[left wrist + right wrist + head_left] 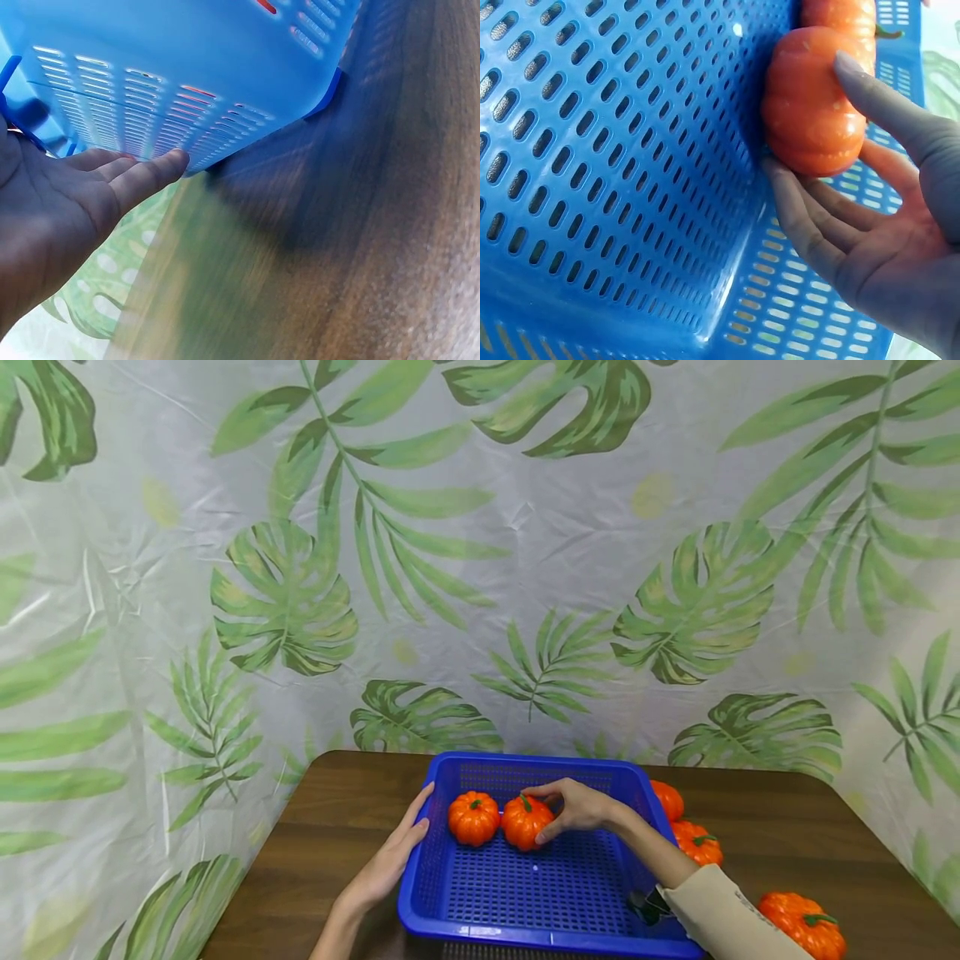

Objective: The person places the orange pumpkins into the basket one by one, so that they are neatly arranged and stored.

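Observation:
In the head view, a blue plastic basket [540, 935] with slotted walls stands on the table. My right hand [581, 808] reaches into it and holds a small orange pumpkin [522, 823] with a green stem. Its thumb [885, 101] and curled fingers lie around the pumpkin [810, 97] in the right wrist view. Left of that pumpkin sits another small pumpkin [472, 818], close beside it. My left hand [386, 864] rests along the basket's left side with fairly straight fingers. The left wrist view shows its fingers against the slotted wall [180, 45].
Right of the basket on the brown wooden table [330, 827] are more pumpkins: one at the back [667, 799], one partly behind my arm [699, 843], and one nearer [804, 925]. A dark object [647, 906] shows by my right sleeve. A leaf-patterned sheet [540, 568] hangs behind.

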`<state>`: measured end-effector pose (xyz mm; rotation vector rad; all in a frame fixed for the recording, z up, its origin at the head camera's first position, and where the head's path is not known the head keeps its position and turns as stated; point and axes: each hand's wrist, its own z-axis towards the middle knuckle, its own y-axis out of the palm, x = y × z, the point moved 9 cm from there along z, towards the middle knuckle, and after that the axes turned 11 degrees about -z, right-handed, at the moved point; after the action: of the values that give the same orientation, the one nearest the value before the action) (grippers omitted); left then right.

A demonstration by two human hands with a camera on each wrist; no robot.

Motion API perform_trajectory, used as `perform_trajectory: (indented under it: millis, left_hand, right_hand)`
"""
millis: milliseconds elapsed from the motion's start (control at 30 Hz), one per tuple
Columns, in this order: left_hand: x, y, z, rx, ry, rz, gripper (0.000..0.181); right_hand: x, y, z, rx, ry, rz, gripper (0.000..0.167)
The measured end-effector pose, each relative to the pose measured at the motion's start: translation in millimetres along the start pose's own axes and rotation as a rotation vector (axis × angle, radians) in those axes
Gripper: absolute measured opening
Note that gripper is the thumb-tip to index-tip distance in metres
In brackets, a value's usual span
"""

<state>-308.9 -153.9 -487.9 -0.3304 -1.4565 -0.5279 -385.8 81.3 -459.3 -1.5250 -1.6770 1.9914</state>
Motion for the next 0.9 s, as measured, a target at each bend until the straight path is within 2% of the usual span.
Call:
perform_trajectory:
  millis: [367, 633, 767, 900]
  left_hand:
    - [1.9, 0.9, -0.2, -0.004, 0.003, -0.006, 0.059]
    - [1.7, 2.5, -0.4, -0.014, 0.009, -0.011, 0.059]
    - [1.2, 2.4, -1.0, -0.017, 0.009, -0.018, 0.059]
    - [1.5, 2.2, -1.0, -0.019, 0.012, -0.012, 0.059]
  right_hand:
    - [-1, -2, -0.5, 0.015, 0.001, -0.028, 0.077]
    - [-2, -2, -3.9, -0.064, 0.009, -0.035, 0.08]
    - [-6, -7, -9.8, -0.089, 0.046, -0.04, 0.081]
    - [-10, -17, -18.8, -0.075, 0.096, -0.051, 0.08]
